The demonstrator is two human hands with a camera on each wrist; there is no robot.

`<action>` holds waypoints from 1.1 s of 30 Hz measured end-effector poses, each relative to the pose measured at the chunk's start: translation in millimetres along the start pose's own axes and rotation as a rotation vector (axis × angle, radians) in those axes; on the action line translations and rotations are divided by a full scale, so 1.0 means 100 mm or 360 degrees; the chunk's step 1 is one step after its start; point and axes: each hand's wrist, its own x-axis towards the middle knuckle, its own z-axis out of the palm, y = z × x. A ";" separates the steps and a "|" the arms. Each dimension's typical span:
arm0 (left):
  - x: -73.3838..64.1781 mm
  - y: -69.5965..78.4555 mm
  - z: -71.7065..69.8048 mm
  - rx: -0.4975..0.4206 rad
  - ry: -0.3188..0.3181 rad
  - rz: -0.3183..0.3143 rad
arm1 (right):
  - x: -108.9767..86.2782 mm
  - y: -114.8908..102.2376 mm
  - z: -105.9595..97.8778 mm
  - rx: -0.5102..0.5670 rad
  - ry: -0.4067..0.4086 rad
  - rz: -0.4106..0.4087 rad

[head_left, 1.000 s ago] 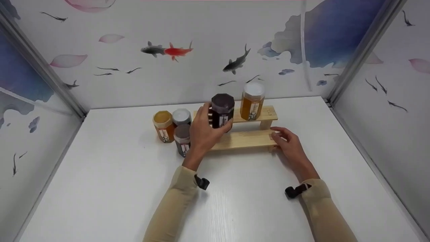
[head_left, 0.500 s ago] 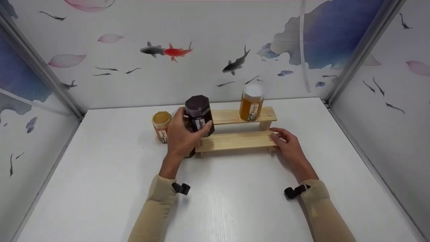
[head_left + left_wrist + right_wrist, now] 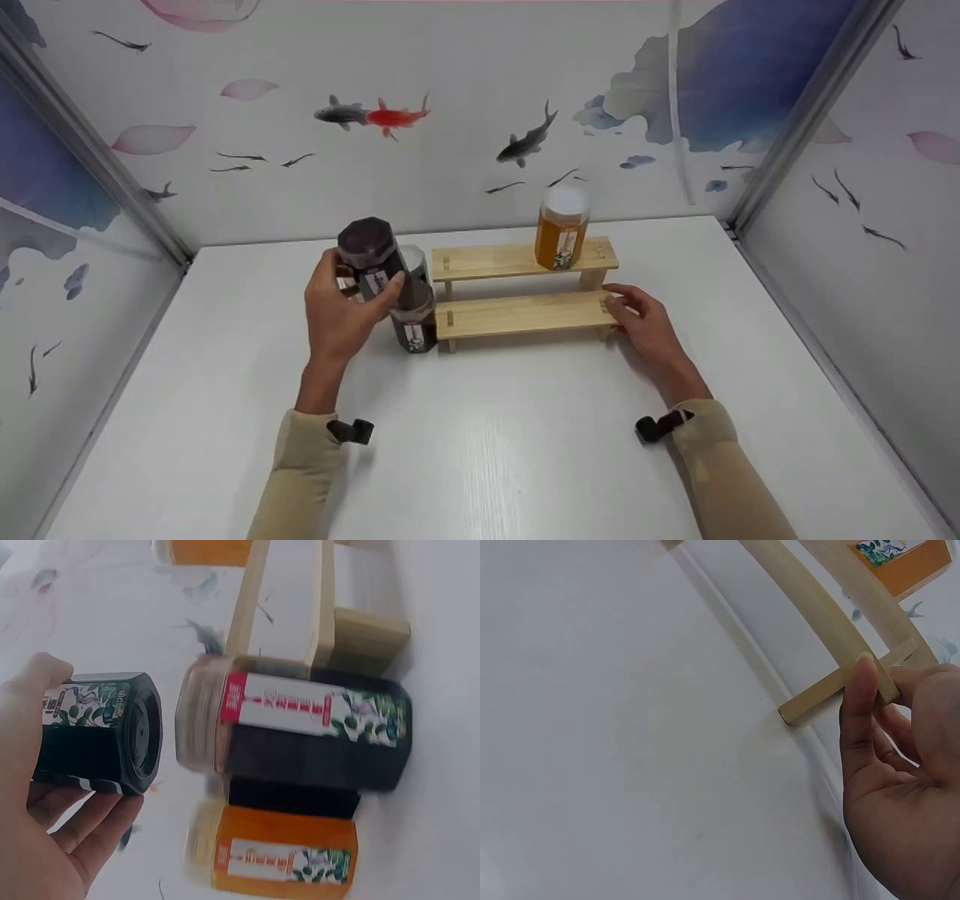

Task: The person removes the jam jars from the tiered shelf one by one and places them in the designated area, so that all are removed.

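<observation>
My left hand [image 3: 334, 319] grips a dark octagonal jar [image 3: 373, 259] with a dark lid, held up over the group of jars left of the rack. In the left wrist view the raised jar [image 3: 97, 735] has its base clear of the others. Below it stand a second dark jar [image 3: 415, 330], a white-lidded jar [image 3: 414, 262] and an orange honey jar [image 3: 285, 855], largely hidden by the hand in the head view. My right hand [image 3: 646, 322] pinches the right end of the lower board of a two-step wooden rack [image 3: 525, 313], thumb on top.
A white-lidded honey jar [image 3: 562, 229] stands on the right part of the rack's upper step. The rack and jars sit on a white table [image 3: 480, 450], with printed wall panels [image 3: 450, 172] behind and at both sides.
My left hand has carried the dark jar leftward, from in front of the rack's upper step to above the jars on the left. The right hand has stayed at the rack's end.
</observation>
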 end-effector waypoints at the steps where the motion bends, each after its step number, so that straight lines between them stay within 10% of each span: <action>1: -0.01 -0.02 -0.03 0.0008 0.0006 -0.0003 | 0.00 0.00 0.00 0.0000 -0.0002 0.0009; 19: -0.11 -0.33 -0.29 0.0155 -0.0051 -0.0065 | 0.00 0.04 -0.01 -0.0046 0.0012 0.0025; 33: -0.20 -0.66 -0.32 0.0150 -0.0546 -0.0195 | 0.01 0.05 0.00 0.0039 -0.0004 0.0015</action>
